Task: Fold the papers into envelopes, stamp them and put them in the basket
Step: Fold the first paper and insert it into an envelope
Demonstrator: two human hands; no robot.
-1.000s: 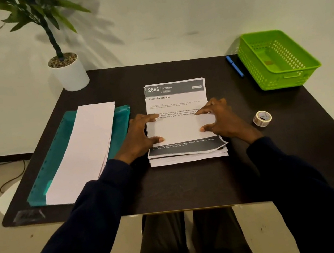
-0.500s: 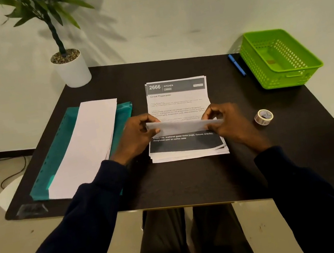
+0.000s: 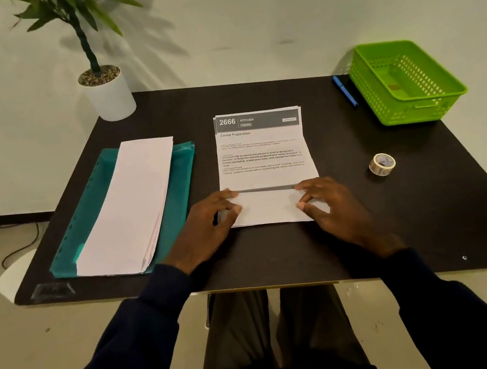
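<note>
A stack of printed papers (image 3: 262, 149) headed "2666 KITCHEN" lies in the middle of the dark table. The top sheet's near edge is folded up into a narrow white flap (image 3: 268, 207). My left hand (image 3: 210, 225) presses the flap's left end with fingers curled onto it. My right hand (image 3: 329, 205) presses the right end the same way. A green plastic basket (image 3: 435, 107) stands at the far right corner. A small roll of stickers (image 3: 382, 164) lies to the right of the papers.
A pile of long white folded sheets (image 3: 130, 206) rests on a teal plastic folder (image 3: 183, 181) at the left. A blue pen (image 3: 345, 91) lies beside the basket. A potted plant (image 3: 107, 91) stands at the far left corner.
The flap was unfolded from a larger fold, lifted in the air, then laid down again as a narrower fold nearer the paper's bottom edge. Both hands moved closer to me.
</note>
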